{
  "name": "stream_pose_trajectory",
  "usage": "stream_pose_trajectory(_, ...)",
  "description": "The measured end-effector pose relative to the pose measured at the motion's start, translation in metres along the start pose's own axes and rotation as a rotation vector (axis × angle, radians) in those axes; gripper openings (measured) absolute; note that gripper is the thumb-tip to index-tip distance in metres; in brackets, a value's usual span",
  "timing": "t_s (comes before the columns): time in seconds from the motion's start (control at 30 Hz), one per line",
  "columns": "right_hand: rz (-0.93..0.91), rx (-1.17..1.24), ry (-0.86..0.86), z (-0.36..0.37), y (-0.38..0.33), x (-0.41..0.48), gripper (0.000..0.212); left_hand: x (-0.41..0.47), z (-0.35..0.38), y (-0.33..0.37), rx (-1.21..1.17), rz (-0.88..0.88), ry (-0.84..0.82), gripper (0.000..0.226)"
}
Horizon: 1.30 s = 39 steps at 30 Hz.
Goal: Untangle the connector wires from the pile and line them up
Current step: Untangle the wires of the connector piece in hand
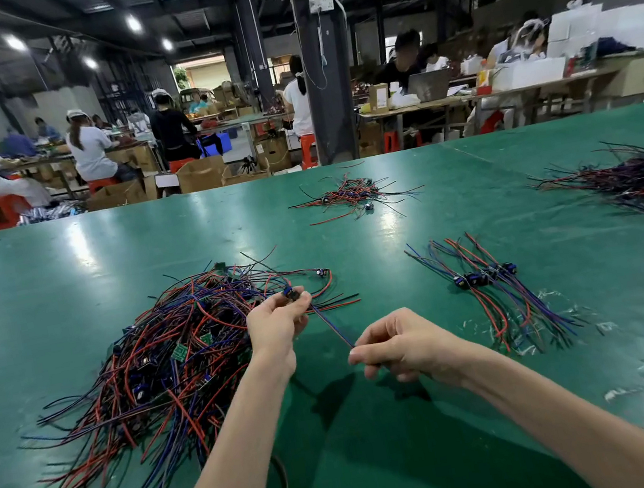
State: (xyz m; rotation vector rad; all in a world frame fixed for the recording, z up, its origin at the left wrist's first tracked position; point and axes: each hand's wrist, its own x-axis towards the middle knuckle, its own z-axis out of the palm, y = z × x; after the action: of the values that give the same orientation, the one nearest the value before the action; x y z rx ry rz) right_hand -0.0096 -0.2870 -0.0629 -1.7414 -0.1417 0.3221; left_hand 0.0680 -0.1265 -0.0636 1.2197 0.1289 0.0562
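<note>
- Red, blue and black wires make up the pile (pixel 170 367), which sprawls over the green table (pixel 38 265) on my left with small green boards and dark plugs tangled in it.
- At the pile's right edge my left hand (pixel 278 321) pinches one connector (pixel 291 293) between thumb and fingertips, lifted just above the heap.
- From that connector a wire (pixel 332 327) runs taut toward me, its long axis a diagonal from far-left to near-right.
- I cannot tell whether any of this piece's other leads are caught in the pile. A few red and black strands lie just beside my left hand.
- My right hand (pixel 401 345) pinches the wire's near end with curled fingers, held above the table and to the right of the pile.
- The row (pixel 489 284) of sorted pieces lies farther right, apart from both hands. Its connectors sit side by side and its wires slant the same far-left to near-right way.
- My wire looks roughly parallel to the row, so I judge the coming move to be a sideways carry to the right with little turning.
- My right hand is nearer the row and should lead, while my left brings the connector in beside the others.
</note>
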Motion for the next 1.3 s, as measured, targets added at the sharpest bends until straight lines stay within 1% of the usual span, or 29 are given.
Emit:
stream_pose_trajectory(0.13, -0.058, -0.061, -0.02, 0.001, -0.002, -0.004, 0.007, 0.001, 0.0, 0.0, -0.01, -0.001, 0.022, 0.02)
stream_pose_trajectory(0.23, -0.058, -0.104, -0.035, 0.0, -0.001, -0.005, 0.007, 0.0, 0.001, -0.002, 0.004, 0.0, 0.022, 0.019)
stream_pose_trajectory(0.33, -0.025, -0.151, -0.061, -0.001, -0.002, -0.006, 0.009, -0.002, 0.004, -0.004, 0.043, -0.009, -0.001, 0.016)
stream_pose_trajectory(0.43, 0.059, -0.199, -0.147, -0.009, -0.006, -0.008, 0.009, -0.006, 0.01, -0.008, 0.089, -0.047, -0.073, 0.013)
stream_pose_trajectory(0.5, 0.099, -0.248, -0.239, -0.017, -0.01, -0.01, 0.015, -0.01, 0.014, -0.011, 0.107, -0.09, -0.138, 0.012)
stream_pose_trajectory(0.53, 0.109, -0.271, -0.263, -0.02, -0.012, -0.011, 0.023, -0.011, 0.016, -0.012, 0.107, -0.115, -0.171, 0.011)
stream_pose_trajectory(0.57, 0.118, -0.287, -0.248, -0.023, -0.013, -0.011, 0.031, -0.012, 0.017, -0.013, 0.107, -0.14, -0.205, 0.011)
stream_pose_trajectory(0.6, 0.123, -0.291, -0.195, -0.025, -0.014, -0.01, 0.036, -0.014, 0.019, -0.014, 0.11, -0.164, -0.239, 0.01)
stream_pose_trajectory(0.63, 0.116, -0.272, -0.116, -0.025, -0.013, -0.008, 0.036, -0.016, 0.021, -0.016, 0.116, -0.184, -0.273, 0.009)
stream_pose_trajectory(0.73, 0.048, -0.099, 0.128, -0.022, -0.006, 0.001, 0.026, -0.024, 0.028, -0.023, 0.151, -0.209, -0.356, 0.011)
stream_pose_trajectory(0.8, 0.02, -0.007, 0.204, -0.023, -0.002, 0.004, 0.023, -0.027, 0.03, -0.027, 0.156, -0.204, -0.382, 0.011)
stream_pose_trajectory(0.9, 0.019, -0.011, 0.241, -0.026, 0.003, 0.007, 0.02, -0.027, 0.03, -0.027, 0.129, -0.217, -0.391, 0.01)
stream_pose_trajectory(0.97, 0.018, -0.114, 0.296, -0.029, 0.004, 0.01, 0.02, -0.027, 0.03, -0.025, 0.096, -0.238, -0.392, 0.012)
stream_pose_trajectory(1.07, 0.0, -0.459, 0.469, -0.037, 0.006, 0.014, 0.021, -0.028, 0.031, -0.024, 0.083, -0.275, -0.38, 0.016)
stream_pose_trajectory(1.13, 0.008, -0.606, 0.586, -0.046, 0.007, 0.015, 0.017, -0.028, 0.031, -0.023, 0.102, -0.283, -0.38, 0.025)
stream_pose_trajectory(1.2, 0.075, -0.726, 0.689, -0.056, 0.009, 0.014, 0.016, -0.028, 0.03, -0.022, 0.115, -0.286, -0.383, 0.03)
stream_pose_trajectory(1.3, 0.187, -0.886, 0.794, -0.066, 0.012, 0.011, 0.019, -0.029, 0.031, -0.021, 0.119, -0.285, -0.392, 0.028)
